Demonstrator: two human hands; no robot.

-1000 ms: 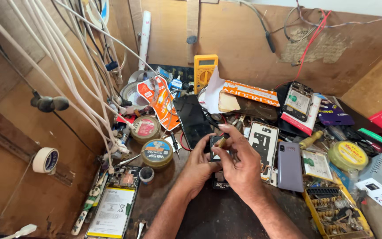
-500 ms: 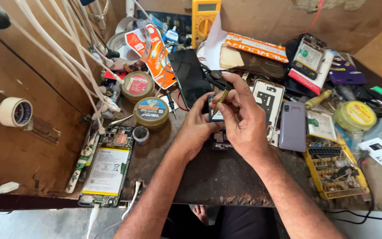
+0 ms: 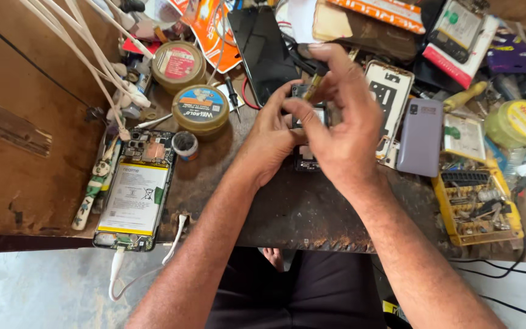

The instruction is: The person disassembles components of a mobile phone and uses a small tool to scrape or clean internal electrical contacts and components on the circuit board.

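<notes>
- Here, the left hand (image 3: 269, 137) is pinching a small dark rectangular phone part (image 3: 308, 109) at its left edge, fingers closed on it, holding it just above the worn dark metal-topped bench (image 3: 293, 207) near the middle of the view.
- The right hand (image 3: 342, 131) is gripping a thin yellow-handled screwdriver (image 3: 313, 85), fingers clamped round the shaft, its tip pointing down onto the part.
- At nine o'clock from the hands, an opened phone with a white battery showing (image 3: 134, 195) is lying flat, with a white cable (image 3: 175, 234) plugged in at its lower end; at ten o'clock two round tins of paste (image 3: 199, 106) are sitting close together.
- At three o'clock a lilac phone back cover (image 3: 420, 137) is lying beside a yellow tray of screwdriver bits (image 3: 479, 204).
- As a judgement, the tip could be slipping off a tiny screw and scratching the part, since the part is being held only by a fingertip pinch; a loosened screw could also be dropping into the clutter around it.
- The tool's tip and most of the part are hidden by the fingers, so I cannot tell what exactly the tip is touching.
</notes>
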